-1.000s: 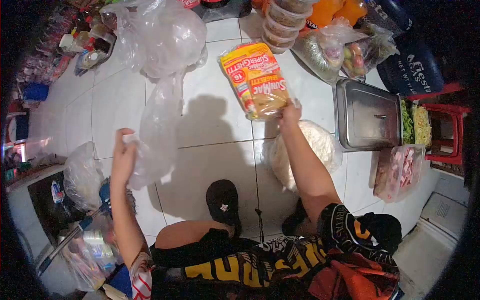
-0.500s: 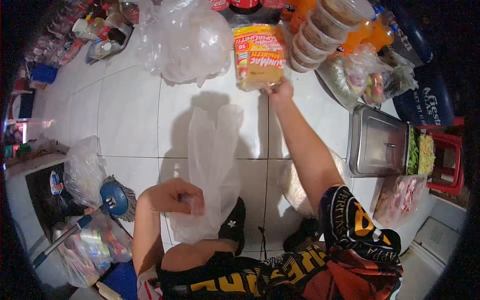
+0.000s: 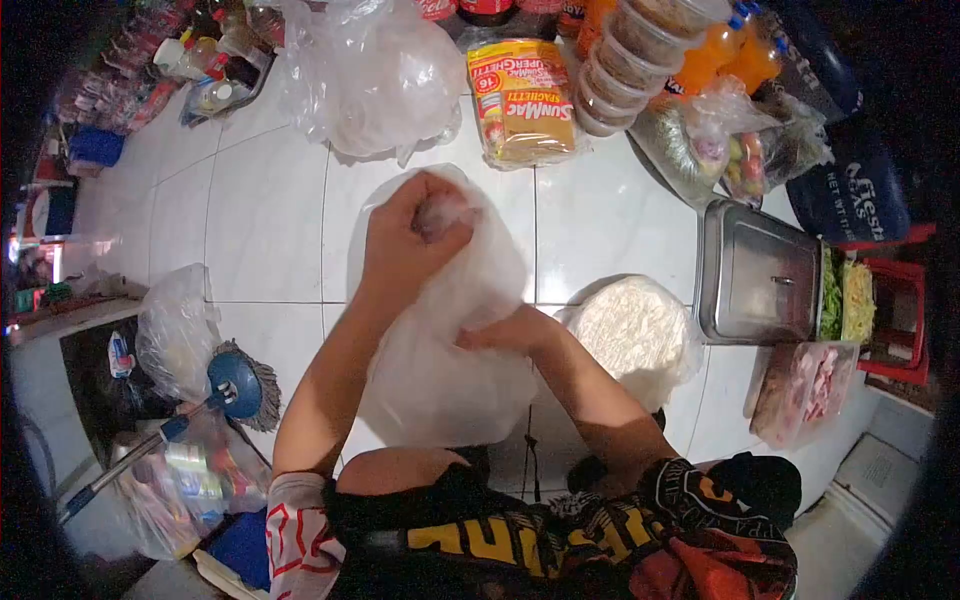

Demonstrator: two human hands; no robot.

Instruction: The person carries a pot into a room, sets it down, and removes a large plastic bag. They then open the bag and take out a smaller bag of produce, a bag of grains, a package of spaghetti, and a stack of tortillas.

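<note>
A translucent plastic bag [image 3: 450, 390] hangs spread out in front of me, above the tiled floor. My left hand [image 3: 420, 225] is closed around the upper part of this bag, fingers curled in. Lower on the bag's right side, my right hand [image 3: 505, 335] grips the plastic; some of its fingers are hidden by the film. Beyond the hands lies a yellow and orange pack of spaghetti [image 3: 525, 105], touched by neither. Just right of my right hand sits a round, clear-wrapped bundle of pale strands [image 3: 632, 330].
A large bag of white contents [image 3: 385, 85] stands at the back, beside stacked lidded tubs [image 3: 625, 75] and orange drink bottles [image 3: 700, 70]. To the right are a lidded metal pan [image 3: 762, 275] and a container of meat pieces [image 3: 808, 395]. A mop [image 3: 238, 385] leans at left.
My right hand has let go of the spaghetti pack at the back and come down to the plastic bag. My left hand has moved forward and up, lifting and spreading the bag.
</note>
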